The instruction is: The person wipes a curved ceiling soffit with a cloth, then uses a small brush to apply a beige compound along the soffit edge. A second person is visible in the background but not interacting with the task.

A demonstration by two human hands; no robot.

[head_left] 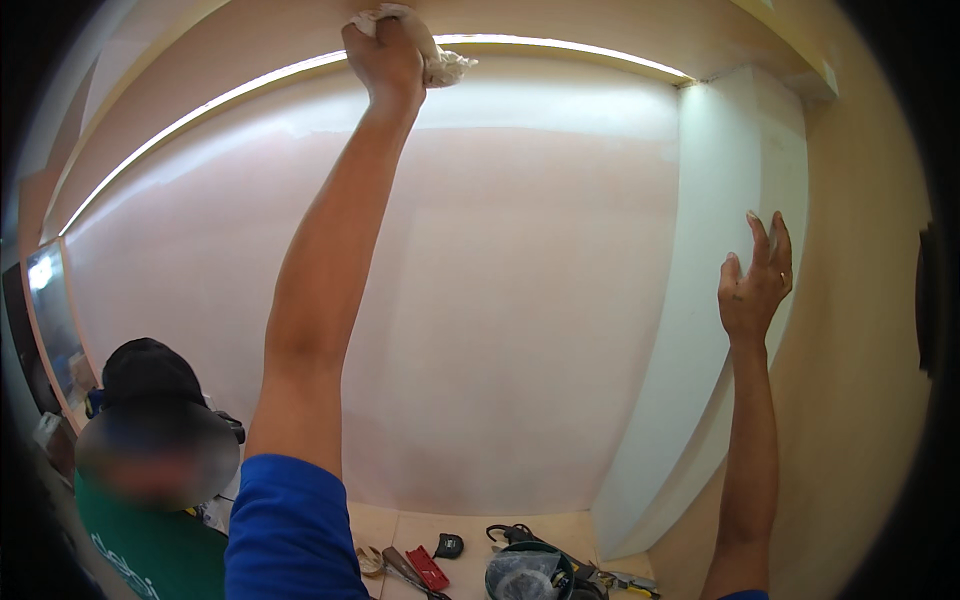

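My left hand [387, 62] is raised high at the top of the view, its fingers closed round a crumpled whitish cloth [440, 66]. The cloth lies against the ceiling panel right by a bright light strip [560, 47]. Off to the right, my right hand [757, 285] is lifted with its fingers apart and nothing in it. It is nearest to the white column [715, 200]; whether it touches the column I cannot tell.
A person in a green shirt and black cap [150, 375] is at the lower left. Below, a worktop [385, 522] carries a tape measure [449, 546], a red tool or case [427, 569], a dark bucket [528, 575] with plastic in it, and several other tools. A pinkish wall [520, 300] rises behind.
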